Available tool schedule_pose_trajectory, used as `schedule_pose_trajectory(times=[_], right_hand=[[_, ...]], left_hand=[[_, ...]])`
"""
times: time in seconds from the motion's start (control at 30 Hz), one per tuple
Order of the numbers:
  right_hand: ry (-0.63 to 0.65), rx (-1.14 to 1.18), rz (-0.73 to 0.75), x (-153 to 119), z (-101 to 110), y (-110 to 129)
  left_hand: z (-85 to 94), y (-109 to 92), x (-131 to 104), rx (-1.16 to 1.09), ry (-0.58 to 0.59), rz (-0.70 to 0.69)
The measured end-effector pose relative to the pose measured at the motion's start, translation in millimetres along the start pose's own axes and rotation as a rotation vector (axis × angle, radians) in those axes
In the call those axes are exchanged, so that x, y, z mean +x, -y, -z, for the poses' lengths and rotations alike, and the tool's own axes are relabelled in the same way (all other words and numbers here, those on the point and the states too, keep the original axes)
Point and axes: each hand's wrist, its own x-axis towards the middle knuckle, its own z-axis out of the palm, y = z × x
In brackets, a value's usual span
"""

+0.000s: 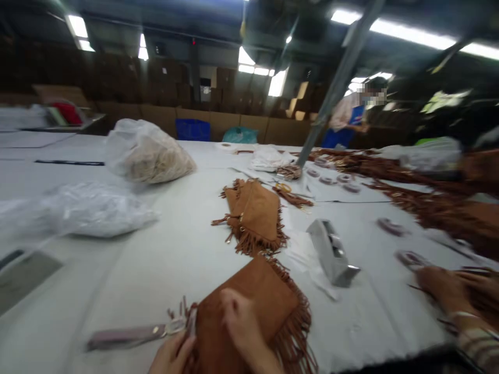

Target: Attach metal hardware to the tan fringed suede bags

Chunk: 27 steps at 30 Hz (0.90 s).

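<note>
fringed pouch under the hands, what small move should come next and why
Perhaps steady the fringed brown pouch with the right hand, which is already over its face, since the left hand is at the pouch's left edge, near the strap's metal fitting.

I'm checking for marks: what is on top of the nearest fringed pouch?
The right hand is over the fringed pouch, the left hand at its edge; the part beneath the right hand is hidden.

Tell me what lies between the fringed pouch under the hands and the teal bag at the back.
Head view: overlapping tan pouches beyond the fringed pouch, then white tabletop with a small brown item near the teal bag.
</note>
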Motion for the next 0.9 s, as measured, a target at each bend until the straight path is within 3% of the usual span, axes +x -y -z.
schedule_pose_trajectory(times=[0.07, 0.13, 0.23, 0.27, 0.37, 0.43, 0.53, 0.67, 0.77, 0.9], right_hand=[[-0.275, -0.314, 0.248, 24, 58, -12], [-0.456, -0.64, 0.344, 52, 113, -43], [-0.503, -1.041, 0.317, 77, 173, -104], [-0.455, -1.108, 0.308, 79, 186, -122], [-0.366, -1.205, 0.334, 74, 202, -152], [-0.45, -1.207, 0.352, 67, 195, -146], [-0.517, -0.998, 0.452, 60, 167, -109], [-0.369, -0.685, 0.606, 52, 111, -59], [-0.235, -0.569, 0.679, 45, 69, -37], [-0.029, -0.394, 0.638, 34, 23, -16]], left_hand=[[10.7, 3, -5, -0.111, 0.074, 0.098], [16.3, -1, -8, -0.295, 0.114, 0.176], [13.1, -13, -11, -0.467, 0.08, 0.223], [9.7, -15, -10, -0.467, 0.071, 0.225], [-1.4, -14, -3, -0.38, 0.048, 0.164], [-3.0, -8, 3, -0.398, 0.065, 0.104], [10.4, 1, 8, -0.753, 0.166, 0.159], [38.4, 7, 7, -1.189, 0.331, 0.303], [46.0, 9, 6, -1.26, 0.399, 0.305], [43.8, 11, 6, -1.253, 0.405, 0.29]])
